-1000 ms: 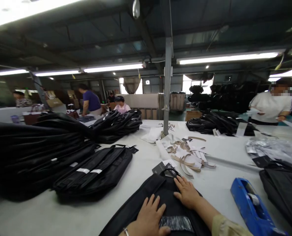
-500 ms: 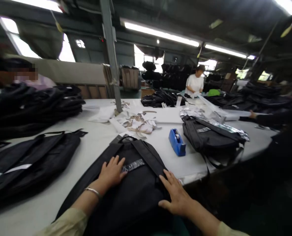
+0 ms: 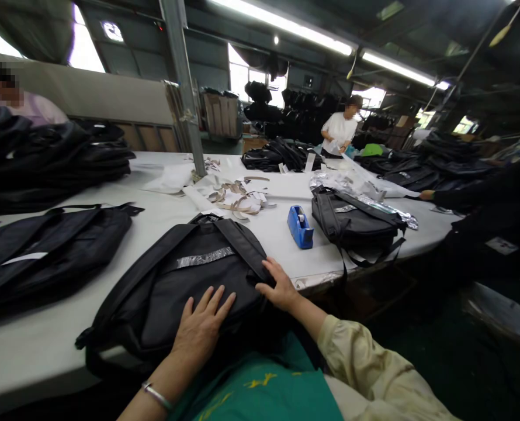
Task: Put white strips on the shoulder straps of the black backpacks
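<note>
At the near edge of the white table, 1 black backpack, strap side up, handle end pointing away; impossible to tell how far past the edge. Flat on the lower part of its panel, the left hand, fingers spread apart; against the strap on its right side, the right hand, thumb and fingers apart. Across the panel, 1 shiny strip. To the left, open tabletop up to a black bag; to the right, a narrower bare gap before the blue tape dispenser. Beyond the handle, loose paper scraps. Just past the dispenser, a 2nd backpack, loose straps over the table edge. Inside the dispenser, 1 pale roll; inside the 2 backpacks, contents hidden.
</note>
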Demonstrator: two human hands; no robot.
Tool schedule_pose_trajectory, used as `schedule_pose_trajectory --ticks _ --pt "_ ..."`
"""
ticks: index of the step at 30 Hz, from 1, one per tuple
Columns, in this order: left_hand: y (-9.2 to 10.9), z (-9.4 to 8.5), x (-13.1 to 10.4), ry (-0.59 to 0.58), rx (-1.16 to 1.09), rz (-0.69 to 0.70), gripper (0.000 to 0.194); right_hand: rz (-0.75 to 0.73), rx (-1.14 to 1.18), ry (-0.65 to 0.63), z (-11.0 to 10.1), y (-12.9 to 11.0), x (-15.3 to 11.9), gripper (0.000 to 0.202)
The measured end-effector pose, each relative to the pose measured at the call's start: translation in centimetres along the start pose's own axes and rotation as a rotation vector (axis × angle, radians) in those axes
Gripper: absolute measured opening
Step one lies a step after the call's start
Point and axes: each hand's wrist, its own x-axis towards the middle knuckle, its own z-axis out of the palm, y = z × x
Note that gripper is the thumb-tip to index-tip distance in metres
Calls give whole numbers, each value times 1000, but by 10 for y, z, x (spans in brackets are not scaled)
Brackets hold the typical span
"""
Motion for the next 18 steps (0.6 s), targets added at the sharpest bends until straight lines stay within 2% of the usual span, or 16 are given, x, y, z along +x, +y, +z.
schedule_pose_trajectory --ticks 3,5,7,9,12,14,16,18 --pt "-3 -8 3 -25 -26 5 84 273 100 141 -6 3 26 66" --pt "-7 -13 4 -38 -120 11 77 444 184 115 -10 4 38 58" --pt "-14 -18 8 -17 -312 20 66 518 301 69 -14 1 46 41" --pt "-24 -25 19 48 -584 -26 59 526 449 32 -19 -10 55 25" --pt "-32 -40 47 143 -997 -209 61 504 720 -73 -24 -42 73 23" --pt "-28 -54 69 148 -1280 -296 68 443 865 -126 -25 -66 88 28" --pt "-17 -68 90 111 -1578 -309 71 350 917 -124 -23 -87 100 35" --pt "-7 -81 107 86 -1805 -341 61 230 888 -86 -22 -98 104 37"
